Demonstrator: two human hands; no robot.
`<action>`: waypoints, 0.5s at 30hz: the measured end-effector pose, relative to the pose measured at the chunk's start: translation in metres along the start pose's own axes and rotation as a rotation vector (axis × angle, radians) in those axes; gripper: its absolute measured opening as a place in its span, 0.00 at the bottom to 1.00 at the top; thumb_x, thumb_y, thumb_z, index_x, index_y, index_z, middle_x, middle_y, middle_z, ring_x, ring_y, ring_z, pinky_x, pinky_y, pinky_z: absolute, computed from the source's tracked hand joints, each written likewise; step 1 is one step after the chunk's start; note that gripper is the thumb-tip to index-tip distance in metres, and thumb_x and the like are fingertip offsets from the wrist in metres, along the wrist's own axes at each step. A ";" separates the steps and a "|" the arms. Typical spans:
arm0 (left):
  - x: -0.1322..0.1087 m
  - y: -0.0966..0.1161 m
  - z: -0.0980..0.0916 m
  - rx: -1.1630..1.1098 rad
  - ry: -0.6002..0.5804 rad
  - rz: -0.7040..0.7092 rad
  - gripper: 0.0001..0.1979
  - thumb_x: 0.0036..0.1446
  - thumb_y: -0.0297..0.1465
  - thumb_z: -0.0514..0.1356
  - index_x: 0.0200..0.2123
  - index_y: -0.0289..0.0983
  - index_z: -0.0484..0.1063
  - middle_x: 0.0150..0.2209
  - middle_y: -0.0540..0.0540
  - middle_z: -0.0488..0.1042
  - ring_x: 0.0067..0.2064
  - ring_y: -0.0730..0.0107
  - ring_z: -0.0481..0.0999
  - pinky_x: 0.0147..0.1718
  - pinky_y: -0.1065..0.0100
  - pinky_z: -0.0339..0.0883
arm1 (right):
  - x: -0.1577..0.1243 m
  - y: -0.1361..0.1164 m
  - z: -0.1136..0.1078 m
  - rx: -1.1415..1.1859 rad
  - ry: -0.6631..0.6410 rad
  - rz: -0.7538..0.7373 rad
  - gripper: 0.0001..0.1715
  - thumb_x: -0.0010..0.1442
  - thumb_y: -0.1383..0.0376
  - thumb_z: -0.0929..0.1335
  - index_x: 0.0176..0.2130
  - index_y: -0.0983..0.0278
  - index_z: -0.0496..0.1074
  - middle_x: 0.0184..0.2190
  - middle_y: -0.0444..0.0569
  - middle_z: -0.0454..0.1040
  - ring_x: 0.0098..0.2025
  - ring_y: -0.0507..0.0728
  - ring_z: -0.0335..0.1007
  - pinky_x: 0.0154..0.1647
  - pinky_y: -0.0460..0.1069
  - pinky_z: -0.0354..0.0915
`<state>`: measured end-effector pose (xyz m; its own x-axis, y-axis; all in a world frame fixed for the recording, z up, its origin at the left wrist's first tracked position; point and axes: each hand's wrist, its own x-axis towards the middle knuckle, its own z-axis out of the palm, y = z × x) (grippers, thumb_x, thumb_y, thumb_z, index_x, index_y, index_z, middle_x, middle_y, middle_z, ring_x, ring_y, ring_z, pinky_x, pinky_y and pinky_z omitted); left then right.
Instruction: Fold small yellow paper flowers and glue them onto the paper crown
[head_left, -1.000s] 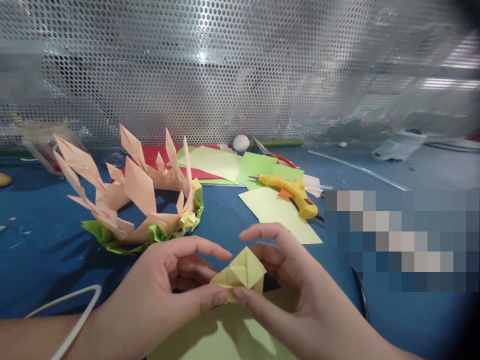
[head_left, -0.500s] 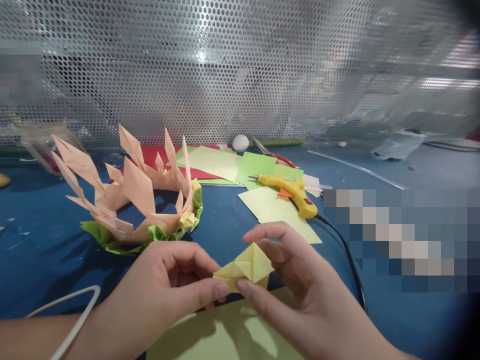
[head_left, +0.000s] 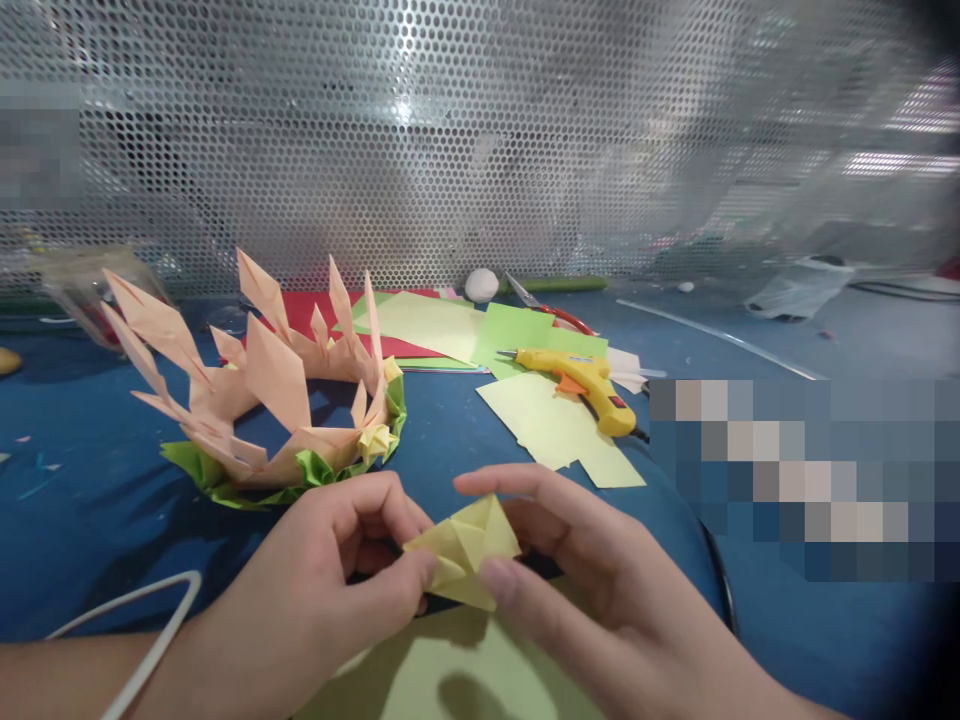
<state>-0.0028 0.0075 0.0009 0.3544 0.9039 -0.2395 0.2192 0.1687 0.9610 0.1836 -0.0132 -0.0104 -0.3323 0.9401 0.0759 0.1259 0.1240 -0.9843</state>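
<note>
A small folded yellow paper piece [head_left: 463, 548] is held just above the blue table between both hands. My left hand [head_left: 330, 590] pinches its left side with thumb and curled fingers. My right hand [head_left: 592, 590] grips its right side, thumb on the front edge and index finger arched over the top. A light green sheet [head_left: 465, 680] lies on the table under the hands. To the upper left stands a ring-shaped paper model [head_left: 262, 400] of peach spiky petals on green leaves with small yellow folded pieces.
A yellow glue gun [head_left: 589, 385] with a black cord lies on yellow and green paper sheets [head_left: 555, 425]. Red and green sheets [head_left: 427, 330], scissors [head_left: 544, 305] and a white ball [head_left: 481, 285] lie near the perforated metal wall. A white cable [head_left: 142, 625] crosses my left forearm.
The yellow folded piece has turned and shifted slightly left and down between my fingers. My right index finger has stretched over its top, and my left fingers have curled tighter.
</note>
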 end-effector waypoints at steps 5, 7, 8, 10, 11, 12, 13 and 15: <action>0.001 -0.003 -0.001 -0.149 0.021 0.105 0.10 0.49 0.29 0.66 0.23 0.38 0.67 0.31 0.53 0.72 0.30 0.73 0.74 0.30 0.72 0.72 | 0.001 0.002 0.000 -0.001 0.075 0.077 0.08 0.62 0.63 0.67 0.44 0.56 0.70 0.31 0.41 0.80 0.33 0.52 0.76 0.35 0.45 0.69; 0.002 -0.004 -0.002 -0.219 0.015 0.104 0.11 0.50 0.28 0.67 0.23 0.37 0.67 0.35 0.52 0.75 0.32 0.74 0.76 0.31 0.73 0.73 | 0.000 0.001 0.000 -0.030 0.091 0.090 0.06 0.60 0.63 0.68 0.41 0.57 0.70 0.27 0.41 0.79 0.31 0.53 0.74 0.33 0.46 0.67; 0.003 -0.005 -0.002 -0.245 0.010 0.103 0.11 0.50 0.27 0.68 0.23 0.37 0.67 0.36 0.52 0.77 0.32 0.74 0.76 0.30 0.75 0.73 | 0.000 0.001 0.001 -0.035 0.083 0.094 0.06 0.59 0.63 0.68 0.40 0.57 0.70 0.26 0.41 0.78 0.31 0.53 0.74 0.32 0.46 0.67; 0.004 -0.007 -0.002 -0.283 -0.005 0.105 0.12 0.50 0.26 0.69 0.23 0.37 0.68 0.35 0.52 0.79 0.31 0.76 0.77 0.29 0.77 0.73 | -0.001 -0.001 0.001 -0.017 0.071 0.124 0.08 0.58 0.61 0.68 0.40 0.58 0.69 0.25 0.41 0.79 0.30 0.54 0.74 0.31 0.47 0.66; 0.005 -0.008 -0.003 -0.298 -0.008 0.113 0.12 0.49 0.26 0.70 0.23 0.37 0.68 0.33 0.53 0.79 0.30 0.76 0.77 0.29 0.78 0.72 | -0.001 -0.001 0.001 0.000 0.071 0.148 0.09 0.57 0.61 0.69 0.40 0.58 0.69 0.25 0.42 0.79 0.29 0.54 0.74 0.30 0.47 0.65; 0.005 -0.008 -0.003 -0.303 -0.011 0.113 0.12 0.49 0.25 0.70 0.24 0.37 0.69 0.32 0.54 0.79 0.30 0.77 0.77 0.29 0.79 0.72 | -0.002 -0.002 0.001 0.014 0.072 0.171 0.10 0.57 0.61 0.69 0.41 0.57 0.68 0.25 0.42 0.79 0.28 0.54 0.73 0.29 0.46 0.65; 0.005 -0.009 -0.003 -0.301 -0.013 0.109 0.12 0.48 0.24 0.71 0.24 0.37 0.69 0.30 0.55 0.79 0.29 0.78 0.77 0.28 0.79 0.72 | -0.002 -0.002 0.002 0.021 0.073 0.187 0.11 0.57 0.60 0.69 0.41 0.57 0.67 0.25 0.42 0.79 0.27 0.53 0.73 0.27 0.46 0.64; 0.005 -0.010 -0.004 -0.288 -0.011 0.095 0.13 0.48 0.25 0.72 0.23 0.37 0.69 0.26 0.56 0.78 0.27 0.78 0.77 0.27 0.79 0.72 | -0.003 -0.002 0.002 0.001 0.089 0.174 0.10 0.57 0.61 0.68 0.40 0.57 0.65 0.23 0.40 0.78 0.26 0.53 0.71 0.26 0.45 0.63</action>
<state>-0.0069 0.0114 -0.0096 0.3708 0.9171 -0.1464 -0.0820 0.1894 0.9785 0.1820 -0.0166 -0.0089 -0.2219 0.9716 -0.0820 0.1732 -0.0435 -0.9839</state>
